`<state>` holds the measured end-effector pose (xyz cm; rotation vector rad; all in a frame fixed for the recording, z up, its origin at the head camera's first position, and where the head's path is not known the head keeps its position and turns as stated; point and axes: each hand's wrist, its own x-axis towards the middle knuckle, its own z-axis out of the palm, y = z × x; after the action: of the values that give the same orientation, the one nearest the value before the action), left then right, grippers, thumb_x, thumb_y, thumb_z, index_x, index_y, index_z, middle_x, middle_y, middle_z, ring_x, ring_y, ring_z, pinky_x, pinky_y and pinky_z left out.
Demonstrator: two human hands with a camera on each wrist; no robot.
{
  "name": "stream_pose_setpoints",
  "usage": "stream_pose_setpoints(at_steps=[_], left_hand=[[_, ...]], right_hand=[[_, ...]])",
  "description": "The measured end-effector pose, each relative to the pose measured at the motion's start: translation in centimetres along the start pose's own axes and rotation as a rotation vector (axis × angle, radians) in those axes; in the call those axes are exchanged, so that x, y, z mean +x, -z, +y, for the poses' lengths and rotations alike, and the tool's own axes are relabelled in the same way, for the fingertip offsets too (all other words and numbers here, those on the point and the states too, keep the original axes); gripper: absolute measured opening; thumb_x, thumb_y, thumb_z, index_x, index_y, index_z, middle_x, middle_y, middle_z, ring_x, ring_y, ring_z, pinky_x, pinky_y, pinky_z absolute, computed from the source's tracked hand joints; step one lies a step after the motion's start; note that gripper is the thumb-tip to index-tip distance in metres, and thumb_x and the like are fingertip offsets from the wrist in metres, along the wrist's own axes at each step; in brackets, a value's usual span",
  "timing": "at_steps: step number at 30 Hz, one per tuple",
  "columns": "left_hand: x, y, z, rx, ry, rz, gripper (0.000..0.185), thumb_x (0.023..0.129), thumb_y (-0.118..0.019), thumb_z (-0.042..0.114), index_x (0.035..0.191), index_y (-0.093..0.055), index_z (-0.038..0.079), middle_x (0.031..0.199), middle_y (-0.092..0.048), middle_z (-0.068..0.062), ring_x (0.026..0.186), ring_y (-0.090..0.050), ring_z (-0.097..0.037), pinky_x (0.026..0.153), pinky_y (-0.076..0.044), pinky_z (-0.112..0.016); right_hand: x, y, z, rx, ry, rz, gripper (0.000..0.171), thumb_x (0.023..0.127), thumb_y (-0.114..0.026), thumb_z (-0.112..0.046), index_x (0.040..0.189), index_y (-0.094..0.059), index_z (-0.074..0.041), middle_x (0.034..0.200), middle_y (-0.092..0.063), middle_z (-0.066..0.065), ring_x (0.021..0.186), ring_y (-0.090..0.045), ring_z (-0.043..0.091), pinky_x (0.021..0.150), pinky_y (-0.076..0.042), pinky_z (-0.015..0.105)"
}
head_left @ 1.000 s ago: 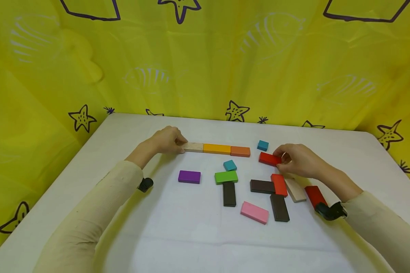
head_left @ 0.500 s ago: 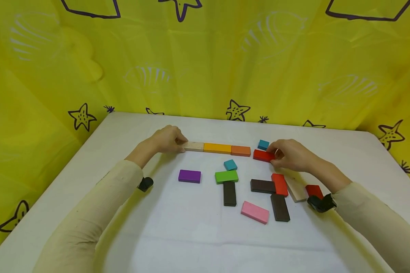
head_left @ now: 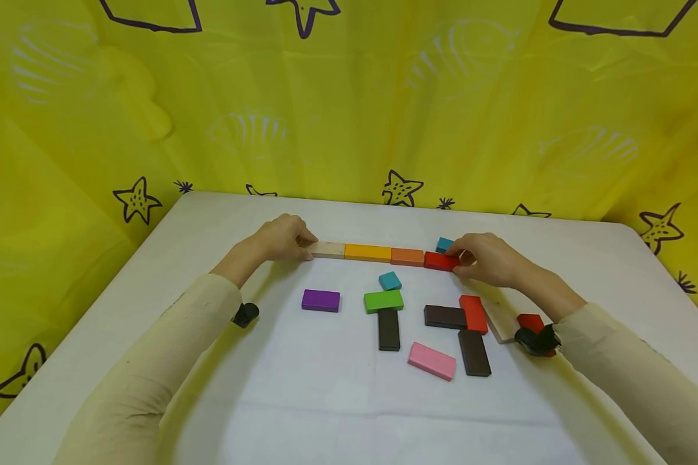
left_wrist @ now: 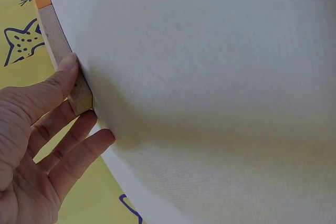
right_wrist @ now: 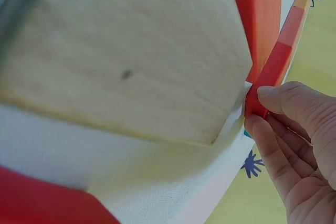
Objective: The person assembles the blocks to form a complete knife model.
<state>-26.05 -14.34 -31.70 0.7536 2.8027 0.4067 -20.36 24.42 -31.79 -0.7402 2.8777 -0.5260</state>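
Across the back of the table runs a row of blocks laid end to end: a plain wooden block point(head_left: 329, 250), a yellow block point(head_left: 368, 253), an orange block point(head_left: 407, 257) and a red block point(head_left: 439, 261). My left hand point(head_left: 285, 237) pinches the left end of the wooden block, thumb on its near side in the left wrist view. At the other end, my right hand point(head_left: 488, 259) holds the red block between thumb and fingers, its end meeting the orange one. A blue block point(head_left: 444, 245) sits just behind, partly hidden by the right hand.
Nearer me lie a purple block point(head_left: 320, 301), a small blue block point(head_left: 390, 281), a green block point(head_left: 384, 301) and a pink block point(head_left: 432, 361). Several dark blocks point(head_left: 389, 330), another red block point(head_left: 474, 314) and a wooden block point(head_left: 501, 321) lie around them. A yellow patterned curtain point(head_left: 349, 116) hangs behind.
My right hand has slid the red block leftward and slightly back, closing the gap to the orange block. The left hand has stayed on the wooden block.
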Motion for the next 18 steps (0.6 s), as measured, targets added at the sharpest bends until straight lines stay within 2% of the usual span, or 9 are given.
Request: stream_pose_setpoints(at_steps=[13, 18], left_hand=[[0.06, 0.09, 0.01, 0.002, -0.014, -0.002, 0.037, 0.082, -0.076, 0.019, 0.116, -0.07, 0.007, 0.099, -0.065, -0.007, 0.088, -0.052, -0.021, 0.075, -0.044, -0.037], [0.13, 0.04, 0.03, 0.0, -0.011, -0.011, 0.037, 0.082, -0.076, 0.02, 0.117, -0.07, 0.008, 0.098, -0.065, -0.007, 0.087, -0.051, -0.021, 0.075, -0.044, -0.036]], right_hand=[[0.53, 0.04, -0.1, 0.007, -0.036, -0.013, 0.032, 0.083, -0.07, 0.0, 0.114, -0.066, 0.003, 0.106, -0.066, 0.015, 0.097, -0.06, 0.03, 0.085, -0.052, 0.045], [0.38, 0.34, -0.31, -0.018, -0.029, -0.003, 0.032, 0.083, -0.072, -0.004, 0.114, -0.067, 0.002, 0.105, -0.067, 0.013, 0.095, -0.061, 0.029, 0.082, -0.053, 0.043]])
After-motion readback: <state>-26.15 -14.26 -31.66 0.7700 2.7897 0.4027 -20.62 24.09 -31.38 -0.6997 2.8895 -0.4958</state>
